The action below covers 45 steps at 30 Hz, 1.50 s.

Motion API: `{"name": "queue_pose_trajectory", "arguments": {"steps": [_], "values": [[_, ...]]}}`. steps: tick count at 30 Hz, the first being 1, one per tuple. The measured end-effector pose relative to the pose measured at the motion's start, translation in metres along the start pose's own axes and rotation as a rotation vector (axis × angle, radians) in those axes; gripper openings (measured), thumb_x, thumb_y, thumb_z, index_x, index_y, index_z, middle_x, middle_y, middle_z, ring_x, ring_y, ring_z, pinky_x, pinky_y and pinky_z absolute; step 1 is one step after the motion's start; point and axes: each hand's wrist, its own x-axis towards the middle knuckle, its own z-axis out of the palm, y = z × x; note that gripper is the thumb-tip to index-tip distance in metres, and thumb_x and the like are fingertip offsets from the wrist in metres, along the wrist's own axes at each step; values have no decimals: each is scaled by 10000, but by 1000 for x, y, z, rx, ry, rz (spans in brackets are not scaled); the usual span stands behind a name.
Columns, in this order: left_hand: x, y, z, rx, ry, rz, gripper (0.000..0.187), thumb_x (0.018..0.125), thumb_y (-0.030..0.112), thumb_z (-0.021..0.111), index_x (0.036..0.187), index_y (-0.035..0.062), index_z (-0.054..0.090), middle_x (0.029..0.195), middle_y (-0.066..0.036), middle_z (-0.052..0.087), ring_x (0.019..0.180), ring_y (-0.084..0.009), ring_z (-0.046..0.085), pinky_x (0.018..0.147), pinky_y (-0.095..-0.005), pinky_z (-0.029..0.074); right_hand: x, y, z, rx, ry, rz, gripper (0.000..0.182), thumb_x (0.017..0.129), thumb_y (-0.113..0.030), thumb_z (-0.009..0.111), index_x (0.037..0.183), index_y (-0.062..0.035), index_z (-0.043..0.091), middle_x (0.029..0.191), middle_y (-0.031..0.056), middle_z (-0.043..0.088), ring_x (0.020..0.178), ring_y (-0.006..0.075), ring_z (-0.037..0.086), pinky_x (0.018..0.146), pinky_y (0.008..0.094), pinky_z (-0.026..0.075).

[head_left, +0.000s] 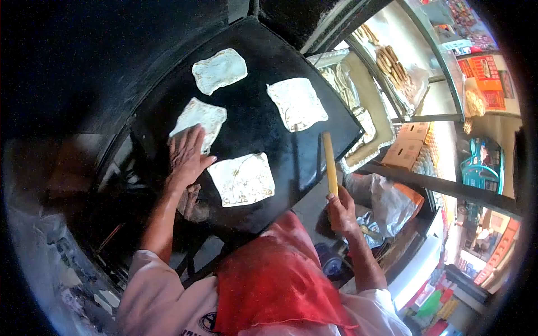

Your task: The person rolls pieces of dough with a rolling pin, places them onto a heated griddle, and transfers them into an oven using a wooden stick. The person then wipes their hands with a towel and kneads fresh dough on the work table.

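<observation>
Four-cornered flatbreads lie apart on a dark griddle (246, 117). My left hand (186, 154) rests with fingers stretched out over the near part of the left flatbread (206, 119), seeming to touch it. Close to my left thumb is a browned, spotted flatbread (242, 179). Farther back is a pale flatbread (219, 70), and at the right lies another flatbread (297, 103) with brown marks. Wrapped round the lower end of a wooden stick (329, 159), my right hand (341, 213) holds it over the griddle's right edge, its tip just below the right flatbread.
Right of the griddle stands a tray (386, 120) holding flat pieces of bread. Beyond it, a glass case (434, 73) contains long fried sticks of dough. A cardboard box (406, 144) and a plastic bag (386, 201) sit at the right. A red apron (274, 280) hangs before the griddle.
</observation>
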Motion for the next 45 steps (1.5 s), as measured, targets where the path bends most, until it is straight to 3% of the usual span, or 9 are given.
{"name": "queue_pose_trajectory", "arguments": {"steps": [7,15,17,25,30,35,37,39,45], "values": [[27,-37,-3,-11,127,-138,683,907,450,658,1438,66,466,1497,-141,426,1341,-376,419,1109,-532,309,27,-47,30,-155,22,-240,671,931,-360,692,1379,76,448,1308,214,585,1178,275,584,999,358,459],[155,-1,-14,-108,243,-86,704,960,523,539,1509,115,369,1547,-135,384,1446,-339,327,1159,-599,198,84,-75,47,-849,235,-433,461,905,-282,678,1278,-42,550,1093,249,643,971,425,644,796,484,517],[163,4,-28,-200,-148,-112,727,959,556,512,1520,123,351,1560,-148,361,1473,-345,276,1174,-626,133,97,-94,53,-817,120,-334,465,934,-380,635,1271,-72,548,1163,250,632,985,453,645,781,507,527],[-9,78,12,-31,-173,344,879,834,553,684,1539,160,335,1614,-98,262,1505,-326,179,1189,-617,99,58,-61,47,-762,73,-433,543,934,-354,644,1345,-41,477,1129,278,625,975,469,641,808,491,529],[-41,90,27,-171,-172,223,944,793,555,725,1540,141,323,1643,-80,182,1520,-297,133,1204,-596,61,-15,13,41,-350,-59,-268,649,943,-330,653,1393,71,412,1263,168,585,1180,226,548,991,352,442],[-20,38,17,23,276,-200,830,892,507,647,1534,99,315,1603,-143,266,1494,-342,196,1191,-580,85,-65,55,33,-85,-33,-335,714,919,-291,701,1455,46,370,1246,198,616,1189,255,593,1002,380,465],[-19,-10,53,-210,80,-212,811,922,523,596,1547,107,289,1603,-168,263,1492,-355,205,1187,-595,65,-75,63,36,-55,-63,-401,762,927,-337,690,1480,49,334,1258,198,609,1129,242,608,943,363,495],[-22,15,-4,-157,-146,-274,802,929,518,585,1552,117,277,1600,-201,256,1487,-367,215,1194,-572,84,-76,61,35,-45,-165,144,769,947,-387,657,1481,57,325,1306,215,577,1083,235,609,875,345,515],[-86,80,-32,-606,357,-171,522,964,188,599,1441,41,446,1383,-225,532,1278,-375,509,1063,-446,402,-95,45,18,-76,-167,-111,683,986,-374,607,1451,58,353,1168,137,582,896,141,541,764,301,488]]}}
